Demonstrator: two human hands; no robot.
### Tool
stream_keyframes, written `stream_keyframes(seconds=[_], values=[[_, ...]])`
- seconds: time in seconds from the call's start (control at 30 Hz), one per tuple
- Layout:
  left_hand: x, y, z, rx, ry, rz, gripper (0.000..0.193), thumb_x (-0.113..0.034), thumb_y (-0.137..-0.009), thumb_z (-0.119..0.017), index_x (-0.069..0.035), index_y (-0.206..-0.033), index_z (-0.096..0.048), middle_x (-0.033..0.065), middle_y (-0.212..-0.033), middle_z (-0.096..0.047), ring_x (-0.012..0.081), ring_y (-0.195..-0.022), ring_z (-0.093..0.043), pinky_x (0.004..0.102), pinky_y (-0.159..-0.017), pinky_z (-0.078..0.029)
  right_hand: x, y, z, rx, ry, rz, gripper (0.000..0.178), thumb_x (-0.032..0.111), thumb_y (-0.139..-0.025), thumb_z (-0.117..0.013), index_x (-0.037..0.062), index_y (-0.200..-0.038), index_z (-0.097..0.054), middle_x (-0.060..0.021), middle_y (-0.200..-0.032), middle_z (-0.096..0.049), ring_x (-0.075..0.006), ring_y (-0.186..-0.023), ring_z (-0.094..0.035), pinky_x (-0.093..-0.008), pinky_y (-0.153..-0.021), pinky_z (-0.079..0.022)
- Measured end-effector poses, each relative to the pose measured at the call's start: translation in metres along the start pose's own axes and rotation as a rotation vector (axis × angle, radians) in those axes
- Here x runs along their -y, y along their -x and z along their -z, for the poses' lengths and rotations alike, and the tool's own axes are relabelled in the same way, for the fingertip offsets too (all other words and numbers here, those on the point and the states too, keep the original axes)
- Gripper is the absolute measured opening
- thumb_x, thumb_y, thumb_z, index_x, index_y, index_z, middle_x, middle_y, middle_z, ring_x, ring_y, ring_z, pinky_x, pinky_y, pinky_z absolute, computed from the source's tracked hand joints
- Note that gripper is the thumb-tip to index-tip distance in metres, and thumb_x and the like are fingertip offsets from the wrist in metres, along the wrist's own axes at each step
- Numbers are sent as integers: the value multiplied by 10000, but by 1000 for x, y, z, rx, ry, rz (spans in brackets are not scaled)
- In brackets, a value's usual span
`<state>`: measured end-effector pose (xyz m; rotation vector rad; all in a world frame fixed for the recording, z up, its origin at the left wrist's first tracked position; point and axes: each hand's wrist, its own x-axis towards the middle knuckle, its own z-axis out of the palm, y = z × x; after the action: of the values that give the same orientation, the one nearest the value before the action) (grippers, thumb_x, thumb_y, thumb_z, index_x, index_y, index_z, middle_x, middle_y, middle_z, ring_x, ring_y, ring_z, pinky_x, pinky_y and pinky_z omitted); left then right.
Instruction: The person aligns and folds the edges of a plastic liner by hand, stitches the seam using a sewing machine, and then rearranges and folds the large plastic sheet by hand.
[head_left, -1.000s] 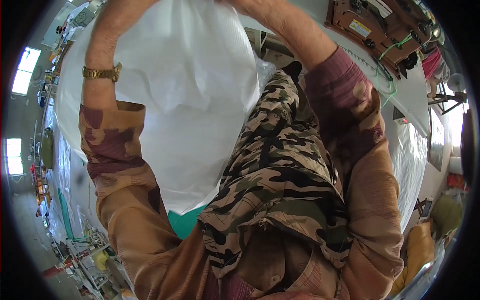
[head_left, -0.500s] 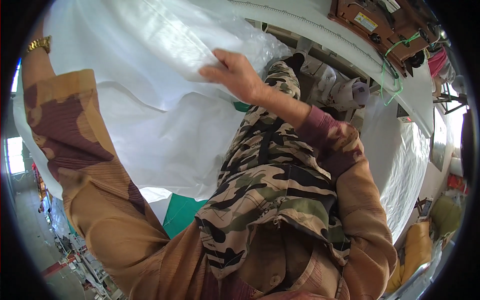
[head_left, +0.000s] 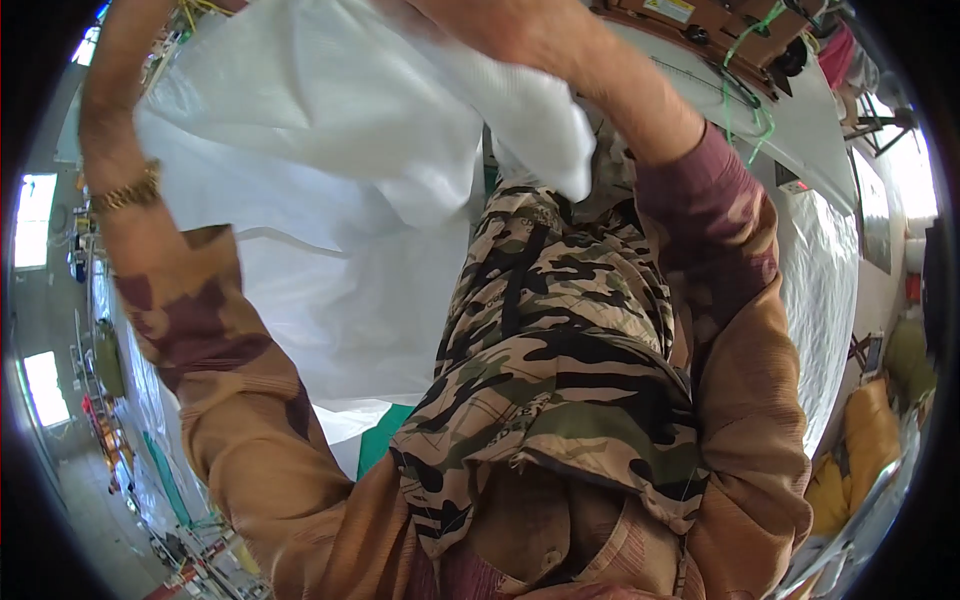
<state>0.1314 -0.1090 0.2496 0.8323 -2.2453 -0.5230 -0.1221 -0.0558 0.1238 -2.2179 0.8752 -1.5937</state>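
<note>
A large white sheet (head_left: 320,110), thin and creased, spreads in front of me and over the left of my lap. My right hand (head_left: 500,30), smeared by motion at the top edge, is closed on an upper part of it. A loose bunched end (head_left: 545,130) hangs below that wrist. My left hand (head_left: 130,40) reaches up at the top left, beside the sheet's left side, with a gold-coloured band on the wrist. Its fingers are cut off by the frame, so its grip is hidden. A camouflage apron (head_left: 560,370) covers my lap.
At the upper right, a brown machine (head_left: 700,30) with a green cord (head_left: 745,60) stands on a pale table (head_left: 800,140). Silvery plastic sheeting (head_left: 815,300) hangs below. Yellow-brown bundles (head_left: 865,430) lie at the far right. Some green material (head_left: 385,435) shows beside my apron.
My right hand has moved up and away, lifting and bunching the sheet with it. The left arm has shifted slightly right in view. The view has tilted a little.
</note>
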Motion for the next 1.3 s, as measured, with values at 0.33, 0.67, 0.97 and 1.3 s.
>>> stream_keyframes(seconds=[0.33, 0.67, 0.97, 1.3], values=[[18, -1, -90, 123, -138, -56, 252, -227, -901, -702, -55, -1084, -706, -31, -851, -707, 20, -733, -622, 161, -679, -491, -3, 31, 76, 312, 140, -366, 304, 278, -931, -644, -23, -908, -683, -161, -719, -672, -247, -568, -534, -384, -565, -440], [53, -13, -57, 4, -226, 50, 279, -207, -910, -671, -1, -1097, -693, 34, -960, -703, 90, -851, -591, 249, -795, -469, -53, 172, 80, 82, -267, -708, 230, 230, -882, -709, 17, -965, -683, -32, -767, -661, -92, -699, -562, -325, -640, -488], [-20, 14, -180, 27, -769, -467, 528, -156, -863, -656, -27, -1355, -512, 148, -1377, -526, 331, -1288, -478, 425, -1077, -372, -11, 183, 79, 135, 550, -424, 177, 235, -880, -621, 65, -856, -579, -138, -613, -594, -383, -606, -610, -470, -568, -486], [-52, 41, -338, 529, -27, -483, 182, -70, -799, -704, -1, -945, -621, 139, -820, -539, 326, -799, -560, 418, -694, -439, -12, 277, 106, -132, 355, -622, 240, 254, -853, -681, 36, -775, -617, -146, -630, -584, -354, -603, -606, -426, -552, -477]])
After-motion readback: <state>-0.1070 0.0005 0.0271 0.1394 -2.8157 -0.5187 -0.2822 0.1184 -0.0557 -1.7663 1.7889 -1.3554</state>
